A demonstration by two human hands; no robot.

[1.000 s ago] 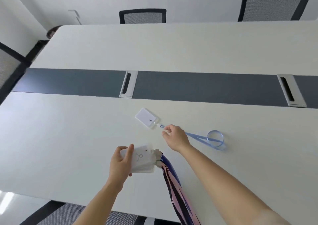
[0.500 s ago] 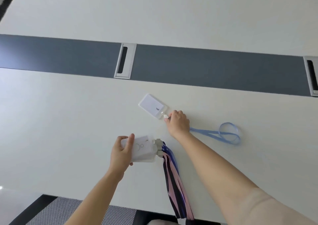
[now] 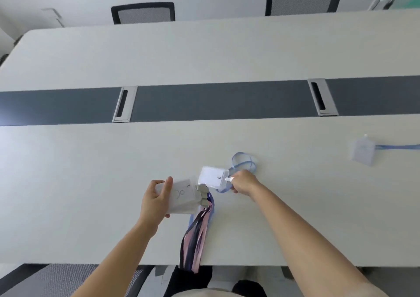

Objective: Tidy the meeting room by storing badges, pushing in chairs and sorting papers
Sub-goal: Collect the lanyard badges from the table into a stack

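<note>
"What carries it all?"

"A long white table (image 3: pixel 91 160), with a dark grey strip (image 3: pixel 204 102) along its middle."

"Anything set in the strip?"

"A left cable port (image 3: pixel 124 104) and a right cable port (image 3: pixel 320 97), well apart."

"And on the top?"

"Far right lies a clear badge (image 3: pixel 362 151), its pale blue lanyard (image 3: pixel 397 147) running out of view. A looped blue lanyard (image 3: pixel 241 164) lies near the middle. A bundle of pink and dark lanyards (image 3: pixel 200 235) drapes over the near edge."

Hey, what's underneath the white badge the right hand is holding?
A light blue ribbon lanyard curls out from beneath the white rectangular plastic badge onto the white table. The right hand pinches the badge's clip. What the badge itself covers cannot be seen.
</note>
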